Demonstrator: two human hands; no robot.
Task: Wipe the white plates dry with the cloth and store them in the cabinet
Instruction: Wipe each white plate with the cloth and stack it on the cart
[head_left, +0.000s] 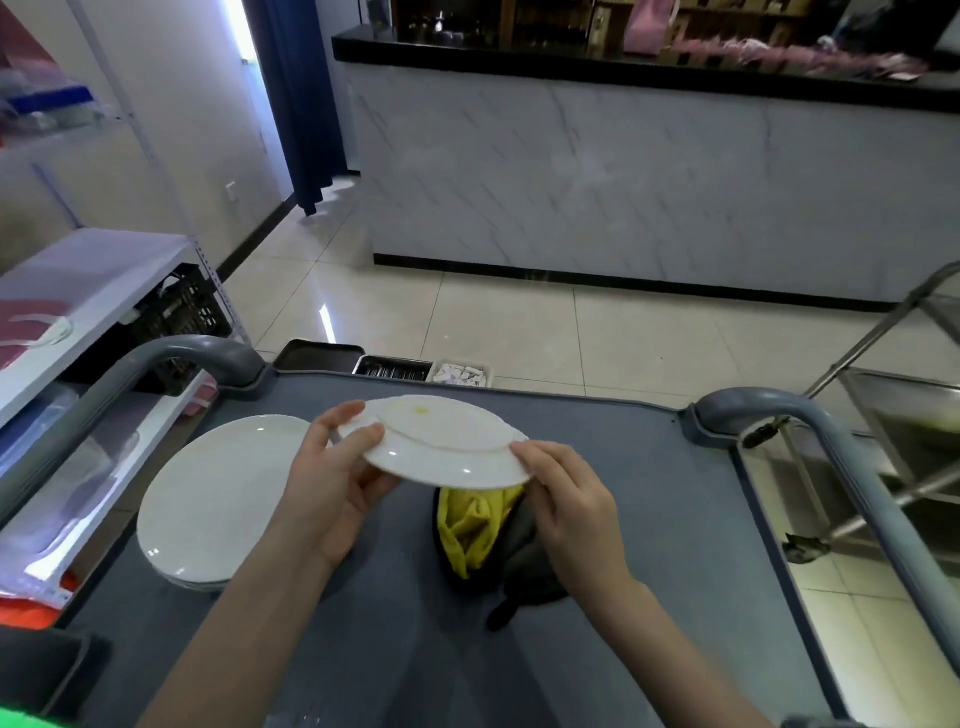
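I hold a white plate (436, 447) upside down above the grey cart top (649, 519), its base ring facing up with a small yellow spot on it. My left hand (337, 483) grips its left rim. My right hand (566, 499) holds the right rim together with a yellow and dark grey cloth (483, 530), which hangs under the plate down to the cart. A stack of white plates (208, 504) rests on the cart at the left.
Grey cart handles rise at the left (171, 358) and right (831, 457). Small trays (395, 366) sit past the cart's far edge. A white shelf unit (78, 322) stands left, a metal rack (909, 415) right, a marble-fronted counter (623, 182) ahead.
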